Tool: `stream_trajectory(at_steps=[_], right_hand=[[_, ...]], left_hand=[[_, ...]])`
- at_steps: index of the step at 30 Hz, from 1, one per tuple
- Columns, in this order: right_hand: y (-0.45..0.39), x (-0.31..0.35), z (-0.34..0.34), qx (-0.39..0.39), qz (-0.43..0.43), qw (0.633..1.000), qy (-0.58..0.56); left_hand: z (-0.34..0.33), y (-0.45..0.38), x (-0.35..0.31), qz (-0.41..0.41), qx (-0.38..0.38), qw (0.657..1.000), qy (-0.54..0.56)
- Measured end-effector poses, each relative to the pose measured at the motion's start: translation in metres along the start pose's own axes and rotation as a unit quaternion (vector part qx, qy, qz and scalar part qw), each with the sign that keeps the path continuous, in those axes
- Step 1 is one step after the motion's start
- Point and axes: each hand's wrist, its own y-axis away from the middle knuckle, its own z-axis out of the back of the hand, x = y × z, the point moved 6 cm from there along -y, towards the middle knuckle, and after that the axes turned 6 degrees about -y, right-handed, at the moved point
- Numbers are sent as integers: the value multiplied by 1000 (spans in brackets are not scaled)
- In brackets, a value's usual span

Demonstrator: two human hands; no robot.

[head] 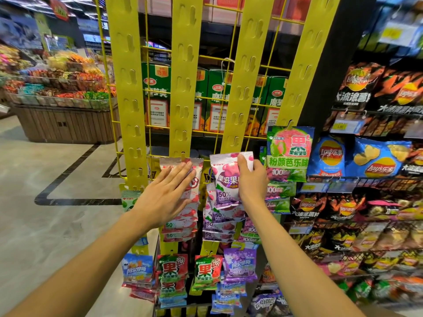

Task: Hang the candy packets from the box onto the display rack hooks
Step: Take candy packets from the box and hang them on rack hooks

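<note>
A tall yellow rack (183, 88) fills the middle of the aisle, wire mesh with four flat strips running down it, each punched with hook tabs. Its upper half hangs bare; packets crowd the lower part. To the right, dark shelves (370, 184) carry rows of crisp bags, and far off on the left stands a wooden bin (64, 124) heaped with loose sweets.

Both of the person's bare arms reach up to the rack. The right hand (250, 179) pinches a purple packet (225, 179) by its top right corner, thumb in front, holding it against the third strip, at the top of a column of similar purple packets. The left hand (169, 191) is open, fingers straight and together, palm laid flat on a pink packet (194, 177) that hangs at the top of the column on the second strip.

Just right of the purple one, a green packet (289, 154) hangs from the fourth strip. Lower down, small blue, green and violet packets dangle in clusters. I can't see the box.
</note>
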Motion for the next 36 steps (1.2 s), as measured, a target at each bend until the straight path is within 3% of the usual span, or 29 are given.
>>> stream_trajectory(at_steps=[6, 9, 18, 25, 36], right_hand=[[27, 12, 10, 56, 99, 991, -70], [29, 24, 13, 77, 153, 984, -52], [19, 21, 25, 167, 113, 978, -57], [13, 28, 28, 169, 153, 973, -20], [8, 29, 29, 174, 124, 977, -17]], left_hand=[[-2, 0, 1, 5, 0, 1000, 10], [-1, 0, 1, 6, 1, 1000, 9], [2, 1, 1, 6, -5, 1000, 12], [2, 1, 0, 6, -10, 1000, 7], [3, 0, 0, 1, -26, 1000, 12]])
